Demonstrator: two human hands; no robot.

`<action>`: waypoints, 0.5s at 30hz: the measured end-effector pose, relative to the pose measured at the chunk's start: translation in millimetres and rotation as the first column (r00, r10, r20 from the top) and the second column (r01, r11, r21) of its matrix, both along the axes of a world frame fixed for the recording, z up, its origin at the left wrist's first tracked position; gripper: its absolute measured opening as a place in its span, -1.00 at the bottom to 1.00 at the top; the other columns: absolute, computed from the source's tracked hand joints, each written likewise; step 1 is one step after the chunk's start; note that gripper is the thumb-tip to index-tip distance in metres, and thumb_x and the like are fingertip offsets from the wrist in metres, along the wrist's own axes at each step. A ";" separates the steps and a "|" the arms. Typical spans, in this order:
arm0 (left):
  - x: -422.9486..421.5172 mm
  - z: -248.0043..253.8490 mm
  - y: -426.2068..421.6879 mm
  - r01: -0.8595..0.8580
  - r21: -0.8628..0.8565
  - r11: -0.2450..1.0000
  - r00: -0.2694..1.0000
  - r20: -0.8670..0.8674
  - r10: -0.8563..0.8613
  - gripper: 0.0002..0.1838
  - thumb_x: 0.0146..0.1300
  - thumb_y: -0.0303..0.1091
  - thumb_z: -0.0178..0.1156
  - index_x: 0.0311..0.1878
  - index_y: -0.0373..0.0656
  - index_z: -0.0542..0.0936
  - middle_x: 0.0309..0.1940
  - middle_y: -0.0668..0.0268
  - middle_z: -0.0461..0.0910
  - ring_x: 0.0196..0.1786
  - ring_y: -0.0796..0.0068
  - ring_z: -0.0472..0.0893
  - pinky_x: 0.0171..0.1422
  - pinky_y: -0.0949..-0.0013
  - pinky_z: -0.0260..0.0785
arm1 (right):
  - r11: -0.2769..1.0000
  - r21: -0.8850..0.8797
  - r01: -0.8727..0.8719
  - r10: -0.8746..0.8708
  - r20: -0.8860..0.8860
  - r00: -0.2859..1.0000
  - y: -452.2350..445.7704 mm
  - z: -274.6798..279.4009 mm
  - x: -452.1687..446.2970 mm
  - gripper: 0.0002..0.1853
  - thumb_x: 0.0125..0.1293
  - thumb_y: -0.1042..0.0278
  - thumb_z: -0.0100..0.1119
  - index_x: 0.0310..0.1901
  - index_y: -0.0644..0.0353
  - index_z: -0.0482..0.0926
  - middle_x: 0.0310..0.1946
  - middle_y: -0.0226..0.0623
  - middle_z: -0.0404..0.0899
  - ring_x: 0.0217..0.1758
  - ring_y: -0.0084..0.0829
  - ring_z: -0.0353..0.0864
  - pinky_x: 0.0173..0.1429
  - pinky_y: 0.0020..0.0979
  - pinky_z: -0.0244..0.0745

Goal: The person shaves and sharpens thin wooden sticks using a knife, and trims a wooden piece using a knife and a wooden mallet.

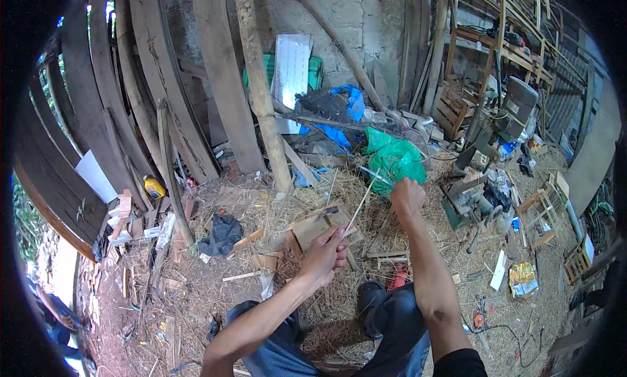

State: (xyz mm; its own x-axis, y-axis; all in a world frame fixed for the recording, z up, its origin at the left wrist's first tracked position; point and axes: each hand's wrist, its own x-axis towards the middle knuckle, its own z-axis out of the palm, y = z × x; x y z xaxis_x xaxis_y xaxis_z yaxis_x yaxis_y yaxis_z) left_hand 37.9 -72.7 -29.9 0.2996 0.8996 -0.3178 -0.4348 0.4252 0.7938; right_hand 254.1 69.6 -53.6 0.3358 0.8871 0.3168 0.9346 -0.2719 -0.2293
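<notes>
My left hand is closed around the lower end of a thin pale wooden stick, which slants up and to the right. My right hand forms a fist on a knife, its handle hidden in the fingers. The knife's narrow, shiny blade points up and left and meets or crosses the stick near its far tip; whether it cuts into the wood I cannot tell. Behind the blade lies a crumpled green plastic bag. My knees in blue jeans are bent below my hands.
Straw and wood scraps litter the ground. Planks and a pole lean at the back. To the right stand a green machine and a wooden rack. A yellow bottle lies left. Another person's hand shows far left.
</notes>
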 end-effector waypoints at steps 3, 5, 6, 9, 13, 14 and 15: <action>-1.2 -3.1 8.1 -0.021 -0.028 0.999 1.000 -0.008 0.021 -0.68 0.43 -0.23 -0.05 0.16 -0.12 0.43 -0.57 0.53 0.15 -0.58 0.74 0.11 -0.55 0.63 0.00 | 0.999 0.021 0.039 -0.039 -0.025 0.999 -4.7 3.2 -6.5 -0.82 0.11 0.32 0.09 -0.44 0.17 0.67 -0.40 -0.09 0.66 -0.34 -0.08 0.68 -0.30 -0.18 0.59; -2.0 -7.0 10.7 -0.022 -0.043 0.999 1.000 0.017 0.023 -0.69 0.43 -0.23 -0.05 0.14 -0.12 0.44 -0.57 0.53 0.16 -0.58 0.74 0.11 -0.55 0.63 0.01 | 0.999 -0.008 0.035 -0.035 -0.039 0.999 -13.0 12.0 -12.1 -0.82 0.10 0.33 0.09 -0.44 0.17 0.67 -0.41 -0.07 0.66 -0.34 -0.09 0.68 -0.31 -0.17 0.59; -5.5 -5.6 12.0 0.004 -0.015 1.000 0.999 0.045 -0.003 -0.69 0.43 -0.23 -0.05 0.14 -0.12 0.45 -0.57 0.53 0.16 -0.58 0.74 0.11 -0.54 0.63 0.01 | 0.999 -0.037 0.028 -0.030 -0.059 0.998 -16.4 19.3 -19.5 -0.82 0.09 0.34 0.09 -0.44 0.17 0.67 -0.43 -0.06 0.65 -0.34 -0.10 0.68 -0.32 -0.17 0.58; -15.6 -1.0 16.9 0.015 0.015 1.000 1.000 0.009 -0.015 -0.69 0.43 -0.22 -0.05 0.13 -0.11 0.45 -0.57 0.53 0.16 -0.58 0.75 0.12 -0.55 0.64 0.00 | 0.949 0.015 -0.314 0.314 -0.018 0.949 -27.8 14.8 -37.8 -0.83 0.06 0.35 0.09 -0.46 0.17 0.67 -0.47 -0.03 0.64 -0.39 -0.12 0.68 -0.34 -0.16 0.57; -18.6 6.1 14.0 0.004 0.039 0.999 1.000 -0.014 -0.003 -0.69 0.43 -0.22 -0.05 0.14 -0.10 0.45 -0.57 0.54 0.16 -0.59 0.75 0.11 -0.57 0.65 -0.05 | 0.823 0.027 -0.568 0.563 0.101 0.820 -41.5 14.0 -70.8 -0.83 0.05 0.35 0.08 -0.52 0.17 0.65 -0.53 -0.03 0.62 -0.47 -0.12 0.66 -0.39 -0.15 0.55; -20.9 6.2 13.2 0.002 0.035 0.999 1.000 -0.018 -0.002 -0.69 0.43 -0.22 -0.05 0.14 -0.10 0.45 -0.57 0.54 0.16 -0.59 0.75 0.11 -0.57 0.65 -0.05 | 0.863 0.035 -0.504 0.498 0.108 0.861 -37.1 13.9 -68.1 -0.83 0.05 0.33 0.09 -0.54 0.15 0.65 -0.56 -0.06 0.61 -0.50 -0.13 0.64 -0.40 -0.16 0.53; -23.8 6.1 12.0 -0.008 0.024 1.000 1.000 -0.012 0.008 -0.68 0.43 -0.22 -0.05 0.15 -0.10 0.45 -0.57 0.54 0.16 -0.59 0.75 0.10 -0.58 0.65 -0.06 | 0.900 0.041 -0.435 0.429 0.112 0.897 -32.2 13.3 -62.9 -0.82 0.05 0.30 0.09 -0.56 0.13 0.64 -0.59 -0.09 0.59 -0.52 -0.13 0.63 -0.42 -0.17 0.51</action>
State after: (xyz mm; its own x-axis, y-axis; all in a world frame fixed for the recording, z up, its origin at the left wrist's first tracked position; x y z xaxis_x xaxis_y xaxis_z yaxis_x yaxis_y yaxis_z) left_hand 14.1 -60.7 -23.9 0.2888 0.9094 -0.2994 -0.4284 0.4024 0.8090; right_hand 191.2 37.4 -40.3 -0.1110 0.9149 0.3881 0.9753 0.1754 -0.1345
